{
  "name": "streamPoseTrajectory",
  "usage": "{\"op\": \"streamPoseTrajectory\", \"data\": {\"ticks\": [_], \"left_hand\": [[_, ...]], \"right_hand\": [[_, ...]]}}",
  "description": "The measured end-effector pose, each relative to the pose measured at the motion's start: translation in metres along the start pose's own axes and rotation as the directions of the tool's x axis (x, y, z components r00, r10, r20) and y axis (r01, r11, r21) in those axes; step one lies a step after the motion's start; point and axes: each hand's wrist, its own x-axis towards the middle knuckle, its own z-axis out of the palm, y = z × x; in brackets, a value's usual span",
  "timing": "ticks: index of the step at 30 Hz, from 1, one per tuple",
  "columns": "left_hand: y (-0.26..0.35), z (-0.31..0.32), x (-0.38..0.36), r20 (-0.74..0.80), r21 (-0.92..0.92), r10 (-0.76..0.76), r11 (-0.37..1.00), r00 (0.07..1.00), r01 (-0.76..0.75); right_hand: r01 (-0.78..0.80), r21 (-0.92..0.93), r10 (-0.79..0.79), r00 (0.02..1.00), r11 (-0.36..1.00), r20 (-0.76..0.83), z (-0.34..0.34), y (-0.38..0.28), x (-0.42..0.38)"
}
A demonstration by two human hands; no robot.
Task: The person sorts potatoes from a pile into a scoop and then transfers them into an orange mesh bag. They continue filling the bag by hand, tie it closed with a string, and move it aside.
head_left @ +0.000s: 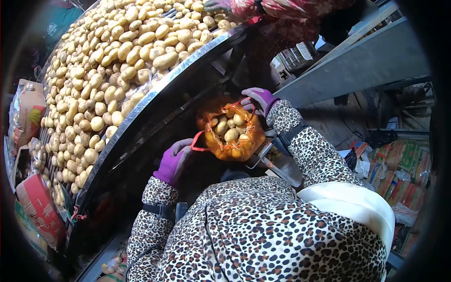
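An orange mesh bag (256,134) hangs in front of me with its mouth spread wide, and several potatoes (231,135) show inside. My left hand (174,162), in a purple and grey glove, grips the red drawstring (199,141) on the bag's left side. On the far right of the bag's mouth, my right hand (260,98), gloved alike, has its fingers curled on the other loop of the same drawstring. Shadow hides the lower part of the bag.
Heaped potatoes (101,94) cover a sorting table with a metal rim (136,105). Another person's red sleeve (291,14) reaches over its far edge. Cardboard boxes (42,204) stand at left, a metal beam (357,63) crosses at right, and flattened packaging (399,162) lies beyond.
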Motion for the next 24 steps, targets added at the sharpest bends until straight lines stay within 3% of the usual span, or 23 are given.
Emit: {"op": "streamPoseTrajectory", "data": {"ticks": [2,3,4,5,6,8,9,10,12,14,16,19,21,24], "left_hand": [[0.003,-0.022,-0.016,-0.058,0.089,0.029,0.996,0.998,-0.024],[0.007,-0.033,-0.027,-0.124,0.041,-0.056,0.997,0.991,0.062],[0.008,-0.043,-0.039,-0.191,0.081,0.037,0.996,0.981,-0.022],[0.01,-0.056,-0.051,-0.269,0.138,0.147,0.984,0.952,-0.112],[0.014,-0.074,-0.062,-0.348,0.209,0.262,0.958,0.9,-0.199],[0.015,-0.116,-0.081,-0.45,0.521,0.507,0.817,0.735,-0.245],[0.026,-0.131,-0.09,-0.475,0.608,0.596,0.754,0.647,-0.248],[0.027,-0.152,-0.097,-0.467,0.719,0.7,0.656,0.54,-0.229],[0.016,-0.186,-0.108,-0.562,0.756,0.711,0.649,0.422,-0.086],[0.0,-0.223,-0.117,-0.552,0.809,0.741,0.587,0.382,0.031],[-0.003,-0.242,-0.128,-0.504,0.864,0.777,0.464,0.378,0.197],[-0.025,-0.272,-0.137,-0.559,0.828,0.74,0.478,0.375,0.293],[-0.031,-0.286,-0.14,-0.565,0.825,0.709,0.475,0.423,0.306],[-0.023,-0.297,-0.134,-0.58,0.814,0.672,0.474,0.459,0.336]], "right_hand": [[0.02,-0.019,-0.022,0.995,1.0,-0.096,0.0,0.002,0.001],[0.072,0.059,-0.066,0.993,0.996,-0.097,-0.003,0.006,0.001],[0.187,0.047,-0.182,0.979,0.981,-0.096,-0.016,0.019,0.016],[0.46,-0.146,-0.479,0.865,0.876,-0.152,-0.021,0.024,0.025],[0.492,-0.617,-0.688,0.717,0.614,-0.114,-0.019,0.016,0.018],[0.334,-0.825,-0.773,0.607,0.456,-0.182,0.0,0.011,0.014],[0.351,-0.872,-0.832,0.545,0.341,-0.106,0.025,-0.003,-0.01],[0.432,-0.886,-0.906,0.422,0.169,0.033,0.047,-0.012,-0.023],[0.516,-0.856,-0.894,0.382,-0.003,0.233,0.098,-0.033,-0.045],[0.687,-0.718,-0.828,0.335,-0.112,0.45,0.144,-0.045,-0.045],[0.736,-0.632,-0.776,0.245,-0.242,0.582,0.192,-0.052,-0.044],[0.747,-0.571,-0.725,0.177,-0.341,0.665,0.248,-0.057,-0.029],[0.749,-0.551,-0.722,0.144,-0.368,0.677,0.277,-0.056,-0.02],[0.673,-0.662,-0.679,0.318,-0.329,0.661,0.303,-0.061,-0.015]]}}
